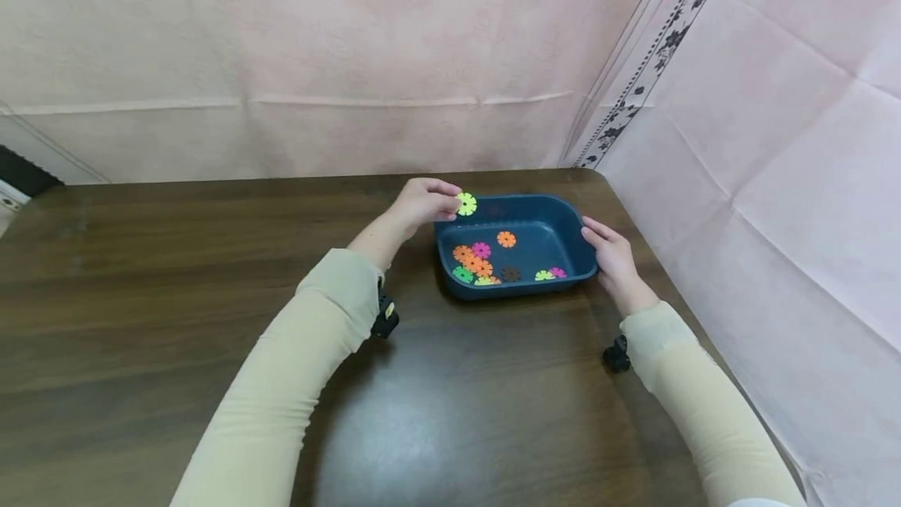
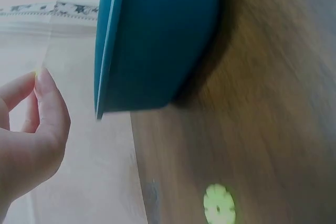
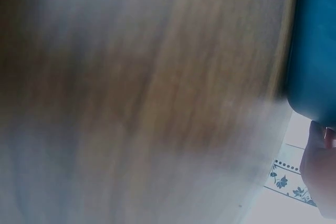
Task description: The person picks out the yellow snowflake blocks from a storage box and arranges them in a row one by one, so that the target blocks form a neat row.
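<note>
My left hand (image 1: 426, 204) pinches a yellow-green notched flower-shaped disc (image 1: 466, 204) between thumb and fingertips, at the upper left rim of a dark blue plastic basin (image 1: 552, 217). In the left wrist view the left hand (image 2: 37, 124) shows only a sliver of the disc at its fingertips. At the basin's right end my right hand (image 1: 614, 257) grips the rim. Inside lie several similar discs, among them an orange disc (image 1: 506, 239), a magenta disc (image 1: 481, 249), a green disc (image 1: 462, 275) and a brown disc (image 1: 511, 274).
Another yellow-green disc (image 2: 219, 204) lies on the wooden table (image 1: 422, 413), seen only in the left wrist view. Pale cloth (image 1: 317, 61) hangs behind the table, and more cloth (image 1: 795, 178) borders its right side. The right wrist view is mostly blurred tabletop.
</note>
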### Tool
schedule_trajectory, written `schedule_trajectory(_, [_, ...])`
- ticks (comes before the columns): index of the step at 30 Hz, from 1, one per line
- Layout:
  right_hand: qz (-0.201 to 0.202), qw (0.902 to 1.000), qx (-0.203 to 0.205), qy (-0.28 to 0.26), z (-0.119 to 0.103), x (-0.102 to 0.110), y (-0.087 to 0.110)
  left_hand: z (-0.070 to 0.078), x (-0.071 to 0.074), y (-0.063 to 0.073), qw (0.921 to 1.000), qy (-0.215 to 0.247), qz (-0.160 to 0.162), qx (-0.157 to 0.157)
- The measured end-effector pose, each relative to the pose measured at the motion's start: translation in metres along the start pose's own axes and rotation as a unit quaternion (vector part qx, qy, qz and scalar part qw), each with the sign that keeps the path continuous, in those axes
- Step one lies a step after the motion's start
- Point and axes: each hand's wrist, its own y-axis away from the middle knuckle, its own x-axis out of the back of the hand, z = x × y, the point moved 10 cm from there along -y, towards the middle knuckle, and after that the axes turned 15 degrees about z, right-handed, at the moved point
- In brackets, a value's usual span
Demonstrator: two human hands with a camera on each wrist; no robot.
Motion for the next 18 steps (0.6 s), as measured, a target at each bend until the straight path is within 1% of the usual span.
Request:
schedule_trajectory(3, [-0.001,1.0,0.003,0.0,-0.001,-0.001,0.001,-0.003,0.018,-0.001,0.9997,0.02,0.015,0.006])
schedule_trajectory(7, [-0.003,1.0,-0.003,0.002,0.001,0.0,0.001,-0.008,0.04,-0.001,0.999,0.038,0.023,0.007])
schedule_trajectory(10, [-0.005,0.9999,-0.005,0.008,0.002,-0.001,0.001,-0.011,0.056,-0.001,0.9986,0.047,0.024,0.006])
schedule_trajectory(14, [-0.007,0.9999,-0.002,0.012,0.002,-0.001,0.001,-0.015,0.078,-0.002,0.9977,0.057,0.035,0.01])
schedule_trajectory(18, [-0.011,0.9999,0.0,0.009,0.001,-0.001,0.001,-0.018,0.098,-0.002,0.9972,0.057,0.046,0.014])
